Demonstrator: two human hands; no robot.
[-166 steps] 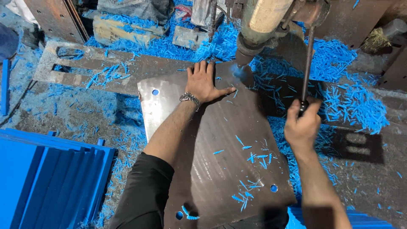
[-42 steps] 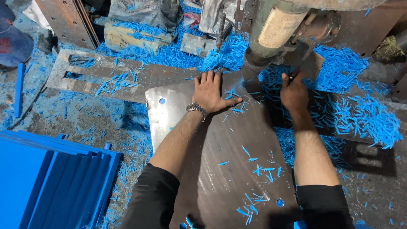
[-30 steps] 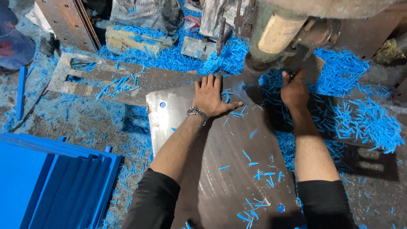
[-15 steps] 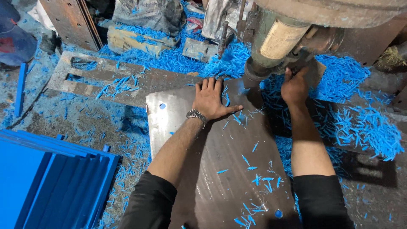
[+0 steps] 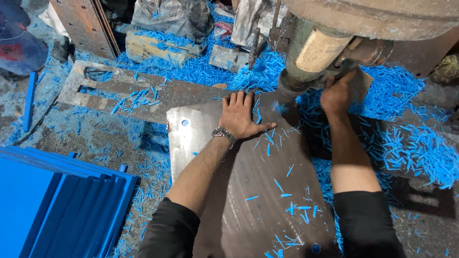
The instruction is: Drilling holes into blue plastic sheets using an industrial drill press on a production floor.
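Note:
A grey steel plate (image 5: 248, 191) with round holes lies in front of me, its far edge under the head of a large rusty drilling machine (image 5: 325, 45). My left hand (image 5: 241, 117) rests flat on the plate near that far edge, fingers spread, a wristwatch on the wrist. My right hand (image 5: 337, 93) is raised beside the machine head and its fingers are closed on a part under it; what exactly it grips is hidden. Blue shavings (image 5: 291, 208) are scattered over the plate.
Thick piles of blue shavings (image 5: 411, 143) cover the ground around the machine. A cut-out steel plate (image 5: 119, 93) lies at the left behind the grey one. Stacked blue panels (image 5: 52, 205) stand at the lower left. Blocks and a sack (image 5: 167, 19) sit at the back.
My right hand has left the long lever and moved up to the machine head. The view has shifted closer to the machine. My left hand stays flat on the plate.

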